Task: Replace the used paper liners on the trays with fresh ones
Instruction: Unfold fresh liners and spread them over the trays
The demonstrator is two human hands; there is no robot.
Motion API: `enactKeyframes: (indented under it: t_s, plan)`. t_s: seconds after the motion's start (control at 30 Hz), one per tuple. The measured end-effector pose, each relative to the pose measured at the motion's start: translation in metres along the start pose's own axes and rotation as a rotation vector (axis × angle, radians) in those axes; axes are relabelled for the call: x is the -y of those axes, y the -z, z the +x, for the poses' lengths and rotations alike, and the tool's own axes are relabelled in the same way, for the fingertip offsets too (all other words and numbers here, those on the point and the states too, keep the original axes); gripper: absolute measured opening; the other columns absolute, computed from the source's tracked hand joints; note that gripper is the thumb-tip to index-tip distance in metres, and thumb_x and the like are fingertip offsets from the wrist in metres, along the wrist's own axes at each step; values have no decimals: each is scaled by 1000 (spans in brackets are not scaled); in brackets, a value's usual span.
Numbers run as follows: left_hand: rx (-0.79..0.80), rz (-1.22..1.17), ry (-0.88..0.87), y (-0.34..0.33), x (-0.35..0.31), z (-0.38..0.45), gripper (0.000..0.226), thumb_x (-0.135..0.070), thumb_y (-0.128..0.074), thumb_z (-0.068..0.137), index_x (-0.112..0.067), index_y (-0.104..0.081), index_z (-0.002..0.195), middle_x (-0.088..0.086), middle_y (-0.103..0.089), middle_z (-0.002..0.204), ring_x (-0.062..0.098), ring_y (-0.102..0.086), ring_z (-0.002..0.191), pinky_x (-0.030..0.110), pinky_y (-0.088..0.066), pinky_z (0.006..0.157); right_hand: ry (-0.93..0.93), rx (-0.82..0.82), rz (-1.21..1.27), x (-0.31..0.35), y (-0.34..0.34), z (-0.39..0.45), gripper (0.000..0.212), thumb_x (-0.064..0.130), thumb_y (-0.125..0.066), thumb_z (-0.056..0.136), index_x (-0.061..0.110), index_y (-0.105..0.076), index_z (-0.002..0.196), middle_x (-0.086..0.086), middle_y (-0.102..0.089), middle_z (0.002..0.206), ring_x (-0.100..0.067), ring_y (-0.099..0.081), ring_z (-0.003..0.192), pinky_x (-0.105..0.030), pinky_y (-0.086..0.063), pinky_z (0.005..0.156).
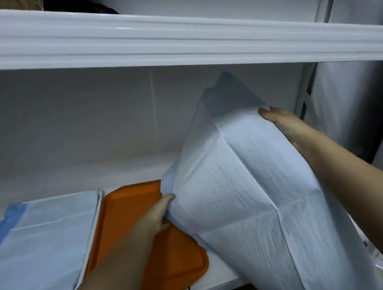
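The person works at a white shelf of a shelving unit, under an upper shelf that limits headroom, which likely explains why the paper liner is held tilted rather than fully raised. The liner is a large pale blue sheet with fold creases, lifted off the shelf and leaning toward the right, its top corner reaching up near the upper shelf. The left hand pinches the liner's lower left edge, thumb on the near face and fingers tucked behind, directly above the orange tray. The right hand grips the upper right edge, fingers wrapped behind the sheet and the thumb tip visible at the edge. Holding 2 opposite edges keeps the sheet spread and under control. The orange tray lies flat on the shelf with its surface bare, so in all likelihood this sheet is either coming off it or about to go onto it; the view does not settle which. To the left, touching the orange tray, 1 more tray with a pale rim already carries a liner, white with blue borders, which overhangs toward the near edge. Dark items sit on the upper shelf, too unclear to name.
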State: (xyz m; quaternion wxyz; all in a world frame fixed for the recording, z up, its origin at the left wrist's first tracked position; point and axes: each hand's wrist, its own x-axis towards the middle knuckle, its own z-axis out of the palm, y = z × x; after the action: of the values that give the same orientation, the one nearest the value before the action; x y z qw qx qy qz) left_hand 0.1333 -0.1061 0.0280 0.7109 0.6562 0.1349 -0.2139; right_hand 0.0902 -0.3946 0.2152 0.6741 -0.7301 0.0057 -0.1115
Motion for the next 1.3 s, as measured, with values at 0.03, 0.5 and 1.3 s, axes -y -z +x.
enactKeyframes:
  t_s: [0.03,0.5,1.3]
  plan:
    - [23,-68,-2,-7,-1,-2,56,-47,-68,75,-17,-56,120,1,-53,130,25,-50,120,36,-40,103,12,5,18,4,2,2,28,23,-49,98,12,-57,122,1,-69,104,-8,-70,81,-19,-55,65]
    - [392,-431,-113,-95,-5,50,58,-45,-59,85,-18,-45,135,5,-68,118,22,-57,116,38,-44,98,-95,-105,275,25,65,28,40,33,-49,97,15,-75,73,3,-74,69,-8,-70,60,-17,-51,46]
    - [287,-118,-445,-40,-124,-30,17,-21,-54,92,-10,-67,95,7,-74,79,16,-71,66,25,-58,57,-193,-385,247,-32,113,43,16,29,-47,98,18,-56,90,5,-69,54,-9,-66,47,-24,-54,51]
